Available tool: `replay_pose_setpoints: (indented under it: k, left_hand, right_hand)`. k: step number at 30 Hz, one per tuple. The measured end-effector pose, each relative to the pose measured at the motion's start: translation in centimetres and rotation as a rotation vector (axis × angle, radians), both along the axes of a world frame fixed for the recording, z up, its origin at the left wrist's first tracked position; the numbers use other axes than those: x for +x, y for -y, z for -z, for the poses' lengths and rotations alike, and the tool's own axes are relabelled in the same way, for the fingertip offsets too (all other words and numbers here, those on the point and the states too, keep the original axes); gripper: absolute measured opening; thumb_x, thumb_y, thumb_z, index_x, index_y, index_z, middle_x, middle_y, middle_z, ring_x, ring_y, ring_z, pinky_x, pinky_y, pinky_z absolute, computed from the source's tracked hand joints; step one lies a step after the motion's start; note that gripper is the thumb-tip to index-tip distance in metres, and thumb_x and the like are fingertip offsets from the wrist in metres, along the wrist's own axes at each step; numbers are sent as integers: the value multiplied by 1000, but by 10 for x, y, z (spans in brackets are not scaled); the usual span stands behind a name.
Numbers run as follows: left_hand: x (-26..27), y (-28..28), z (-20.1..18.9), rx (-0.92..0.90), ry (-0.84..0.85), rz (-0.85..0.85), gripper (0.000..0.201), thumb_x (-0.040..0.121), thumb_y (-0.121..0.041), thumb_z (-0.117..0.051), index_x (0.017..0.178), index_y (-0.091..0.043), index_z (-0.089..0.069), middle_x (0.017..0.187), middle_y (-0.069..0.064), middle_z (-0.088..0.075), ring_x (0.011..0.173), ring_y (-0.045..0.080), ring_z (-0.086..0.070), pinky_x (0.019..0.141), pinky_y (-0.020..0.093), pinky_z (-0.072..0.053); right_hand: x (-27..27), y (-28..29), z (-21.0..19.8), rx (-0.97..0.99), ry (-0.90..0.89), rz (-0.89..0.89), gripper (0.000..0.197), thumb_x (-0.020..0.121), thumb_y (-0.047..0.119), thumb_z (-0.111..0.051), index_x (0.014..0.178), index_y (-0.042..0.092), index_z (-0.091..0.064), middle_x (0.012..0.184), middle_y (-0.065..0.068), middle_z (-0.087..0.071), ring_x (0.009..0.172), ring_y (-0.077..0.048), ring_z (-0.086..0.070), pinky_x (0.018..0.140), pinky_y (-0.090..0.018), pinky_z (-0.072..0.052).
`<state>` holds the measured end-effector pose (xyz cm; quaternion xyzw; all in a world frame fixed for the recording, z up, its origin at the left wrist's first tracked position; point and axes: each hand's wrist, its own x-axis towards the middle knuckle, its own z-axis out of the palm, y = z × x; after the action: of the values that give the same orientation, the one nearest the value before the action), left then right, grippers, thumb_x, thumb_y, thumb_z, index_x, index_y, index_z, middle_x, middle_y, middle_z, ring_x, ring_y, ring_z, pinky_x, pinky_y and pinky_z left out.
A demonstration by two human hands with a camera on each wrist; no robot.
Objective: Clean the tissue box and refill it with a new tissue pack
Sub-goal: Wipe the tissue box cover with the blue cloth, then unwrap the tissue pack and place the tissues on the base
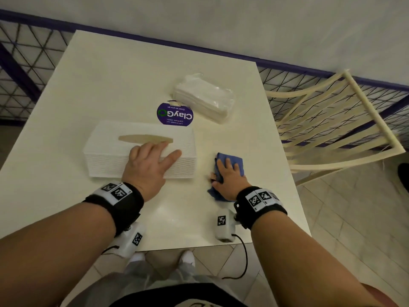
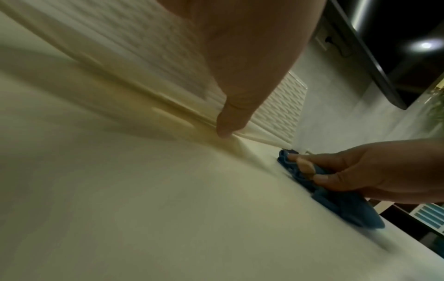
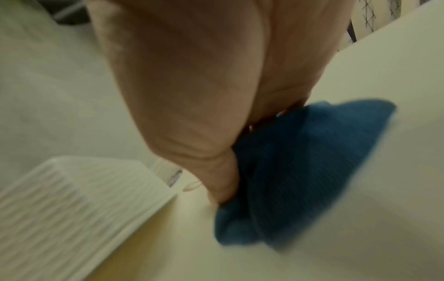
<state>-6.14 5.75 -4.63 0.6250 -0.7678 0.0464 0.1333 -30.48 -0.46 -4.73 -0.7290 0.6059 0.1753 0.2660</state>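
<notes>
my left hand [image 1: 148, 165] lies flat and open on the tissue box [image 1: 110, 151]. my right hand [image 1: 230, 176] grabs the soft blue cloth [image 1: 240, 165]. the box looks light and stiff, so i'd hold its sides.

We read "ClayGo" and "Clean as you go" on the round purple sticker [image 1: 174, 114] on the table [image 1: 110, 85].

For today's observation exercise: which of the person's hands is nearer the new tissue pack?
Right. The right hand lies on the blue cloth, below the tissue pack; the left hand rests on the tissue box, farther left.
</notes>
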Motion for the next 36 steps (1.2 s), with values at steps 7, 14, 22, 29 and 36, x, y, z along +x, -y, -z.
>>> replay_pose_setpoints:
  k: [7, 14, 22, 29, 36]
  left_hand:
    - [-9, -1, 15, 124, 5, -28, 94, 49, 2, -74, 129, -33, -41, 130, 13, -57, 113, 26, -39, 81, 38, -23]
    - [1, -19, 8, 22, -173, 1, 65, 63, -7, -61, 126, -23, -54, 131, 11, -55, 117, 24, -40, 94, 38, -25]
    - [26, -57, 33, 400, -54, 77, 50, 81, -36, -49, 120, -8, -63, 122, 10, -62, 107, 31, -63, 91, 41, -50]
    - [22, -55, 39, 374, -12, 59, 52, 73, -39, -51, 107, -6, -72, 112, 9, -70, 97, 23, -70, 80, 35, -56]
    - [17, -46, 44, 269, -65, 71, 47, 56, -26, -84, 96, -5, -73, 99, 9, -71, 85, 23, -71, 77, 30, -56]
  right_hand:
    - [15, 8, 7, -5, -31, 40, 82, 91, 53, -43, 152, 33, 8, 161, 1, 18, 149, -28, 13, 118, -56, -2]
    - [62, 26, -56, -282, 264, 196, 71, 79, 37, -58, 145, 25, -34, 137, -6, -51, 128, -28, -46, 111, -46, -33]
    - [148, 37, -61, -206, 103, -383, 141, 37, 80, -73, 144, 50, 14, 161, -10, 5, 148, -36, 1, 115, -63, -2]
    - [167, 45, -47, -236, -110, -555, 142, 43, 59, -83, 142, 51, 18, 157, -14, -8, 144, -38, -8, 114, -63, -4]
    - [169, 50, -53, -241, -93, -572, 138, 45, 52, -81, 142, 52, 18, 148, -13, -25, 135, -38, -23, 110, -64, -17]
